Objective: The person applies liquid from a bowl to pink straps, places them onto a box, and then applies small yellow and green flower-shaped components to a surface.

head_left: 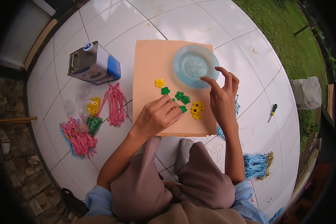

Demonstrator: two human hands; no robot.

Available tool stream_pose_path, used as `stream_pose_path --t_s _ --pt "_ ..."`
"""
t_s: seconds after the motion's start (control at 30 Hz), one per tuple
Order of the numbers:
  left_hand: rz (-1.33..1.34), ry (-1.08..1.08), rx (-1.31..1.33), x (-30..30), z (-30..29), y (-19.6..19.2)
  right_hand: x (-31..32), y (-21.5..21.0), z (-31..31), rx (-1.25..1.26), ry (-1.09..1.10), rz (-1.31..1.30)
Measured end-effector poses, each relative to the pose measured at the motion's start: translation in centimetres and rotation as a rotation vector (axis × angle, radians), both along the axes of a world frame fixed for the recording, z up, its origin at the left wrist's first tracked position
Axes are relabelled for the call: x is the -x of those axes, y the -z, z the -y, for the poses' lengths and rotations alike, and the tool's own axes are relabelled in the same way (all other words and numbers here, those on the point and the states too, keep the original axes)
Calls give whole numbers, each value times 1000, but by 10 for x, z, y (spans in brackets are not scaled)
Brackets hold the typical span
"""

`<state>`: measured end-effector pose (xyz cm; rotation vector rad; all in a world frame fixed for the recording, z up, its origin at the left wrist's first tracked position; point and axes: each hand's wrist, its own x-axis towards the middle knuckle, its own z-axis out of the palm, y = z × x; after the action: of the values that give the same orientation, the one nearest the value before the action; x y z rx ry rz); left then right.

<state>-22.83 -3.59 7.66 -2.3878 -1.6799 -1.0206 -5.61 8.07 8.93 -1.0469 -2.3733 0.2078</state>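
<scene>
My left hand point(157, 115) is low over a peach-coloured board point(145, 67), its fingers curled together; whatever lies between the fingertips is hidden. Right at those fingertips is a green flower-shaped piece point(182, 109), partly covered. Beyond it lie a pair of green flower pieces point(182, 97), another green flower point(165, 90) and a yellow flower point(159, 83). Between my hands rests a cluster of yellow flowers with dark centres point(196, 110). My right hand point(224, 95) is raised, thumb and fingers apart and holding nothing, beside the rim of a pale blue shallow dish point(179, 72).
Left of the board stand a metal can point(95, 63), pink strands point(116, 104), bags of yellow point(94, 106) and green pieces point(93, 125), and a pink bundle point(80, 138). At right are blue bundles point(255, 166), a screwdriver point(273, 112) and a whitish bag point(305, 92) at the tiles' edge.
</scene>
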Motion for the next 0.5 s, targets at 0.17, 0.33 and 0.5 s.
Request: stream_pose_path --t_s 0.17,0.33,0.5 --pt "51 -1 64 4 2 -2 14 2 -16 -66 -21 70" --pt "97 -71 47 5 0 -5 22 6 -22 -119 -69 84" --pt "169 -107 71 4 -3 -9 18 -2 -16 -65 -26 20"
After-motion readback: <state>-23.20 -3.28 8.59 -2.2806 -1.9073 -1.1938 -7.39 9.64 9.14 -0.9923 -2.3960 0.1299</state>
